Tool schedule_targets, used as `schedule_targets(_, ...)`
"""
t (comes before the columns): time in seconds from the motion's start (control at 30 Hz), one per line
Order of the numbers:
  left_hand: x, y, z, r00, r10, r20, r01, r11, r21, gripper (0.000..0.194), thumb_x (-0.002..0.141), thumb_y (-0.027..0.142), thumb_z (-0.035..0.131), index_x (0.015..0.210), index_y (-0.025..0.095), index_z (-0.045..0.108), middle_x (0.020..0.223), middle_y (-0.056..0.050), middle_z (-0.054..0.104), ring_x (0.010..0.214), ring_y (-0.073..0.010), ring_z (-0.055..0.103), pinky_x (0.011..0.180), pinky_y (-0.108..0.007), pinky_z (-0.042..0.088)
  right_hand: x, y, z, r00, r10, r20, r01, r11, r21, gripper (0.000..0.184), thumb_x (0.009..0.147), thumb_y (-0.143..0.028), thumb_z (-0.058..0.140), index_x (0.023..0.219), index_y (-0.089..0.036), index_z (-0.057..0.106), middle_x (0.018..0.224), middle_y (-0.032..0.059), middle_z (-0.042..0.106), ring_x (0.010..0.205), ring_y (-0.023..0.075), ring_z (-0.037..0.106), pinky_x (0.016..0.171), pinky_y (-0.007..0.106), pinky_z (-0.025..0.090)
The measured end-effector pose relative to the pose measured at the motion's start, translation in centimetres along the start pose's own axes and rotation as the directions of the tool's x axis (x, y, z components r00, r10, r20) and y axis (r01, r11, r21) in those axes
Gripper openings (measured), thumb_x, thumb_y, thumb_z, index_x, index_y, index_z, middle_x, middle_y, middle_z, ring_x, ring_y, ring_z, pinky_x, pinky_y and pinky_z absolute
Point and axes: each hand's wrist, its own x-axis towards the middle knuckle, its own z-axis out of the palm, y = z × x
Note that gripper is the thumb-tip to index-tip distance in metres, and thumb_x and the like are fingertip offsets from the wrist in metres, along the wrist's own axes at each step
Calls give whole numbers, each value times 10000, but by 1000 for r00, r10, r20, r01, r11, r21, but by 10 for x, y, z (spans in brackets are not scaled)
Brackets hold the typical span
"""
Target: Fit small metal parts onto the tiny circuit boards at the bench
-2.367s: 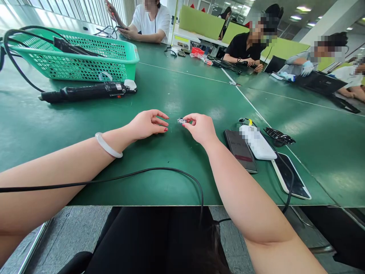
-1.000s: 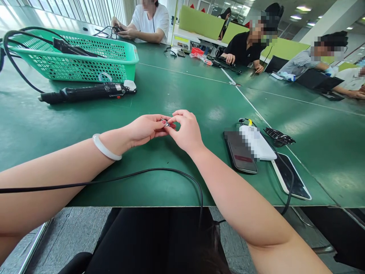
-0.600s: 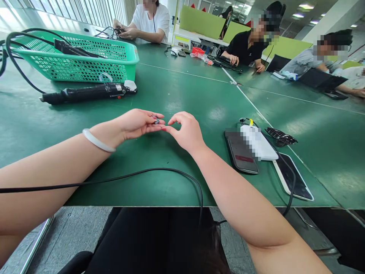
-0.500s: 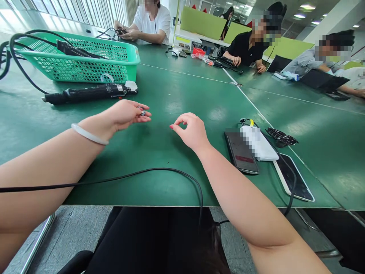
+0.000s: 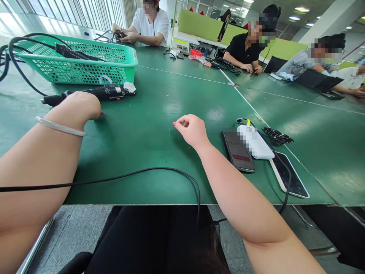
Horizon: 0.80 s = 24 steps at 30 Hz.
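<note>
My left hand [image 5: 84, 105] is turned over, back of the hand up, just in front of a black corded tool [image 5: 98, 92] that looks like an electric screwdriver. Its fingers curl under and are mostly hidden; one red nail peeks out, and whatever they hold is out of sight. Over the green table [image 5: 148, 152], my right hand [image 5: 192, 129] is closed in a pinch, thumb against fingertips. Anything between those fingertips is too small to make out. The tool lies along the front of a green plastic basket [image 5: 85, 70], its white-tipped end pointing right.
A black cable [image 5: 128, 176] crosses the near table edge. To the right lie a dark phone [image 5: 236, 154], a white device [image 5: 261, 148], a white-edged phone [image 5: 291, 177] and a crumpled black item [image 5: 278, 135]. Several people sit across the table; a red tray [image 5: 196, 53] stands far back.
My left hand has moved left and turned from palm-up, with small shiny pieces in it, to back-up beside the black tool. My right hand stays almost in place, still pinched.
</note>
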Motion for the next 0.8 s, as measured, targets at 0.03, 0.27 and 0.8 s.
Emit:
schedule_targets(0.03,-2,2,0,999,-41,-4,41,991,130,413,675,500,716,858,139,636,1050,-101,664,1313,-435,260,1062,-566,136,0,1,0,1000,10,0,-10,1000,7,224,800,-387,586,676,-205,629,789,22,606,657,129,494,627,277,385)
schedule_targets(0.27,-15,16,-4,995,-96,27,71,873,483,561,777,522,608,1044,30,627,1240,-214,581,1188,-391,460,1000,-488,302,0,3,-1,999,43,7,-43,999,27,246,800,-411,580,688,-200,637,782,21,595,651,124,480,636,278,377)
schedule_targets(0.8,-35,38,-12,996,-68,65,24,853,522,455,930,353,397,1200,48,599,1249,-179,583,1186,-337,490,966,-462,369,0,5,-1,994,99,50,-101,994,40,304,791,-470,580,683,-192,642,712,6,568,579,100,438,593,261,342)
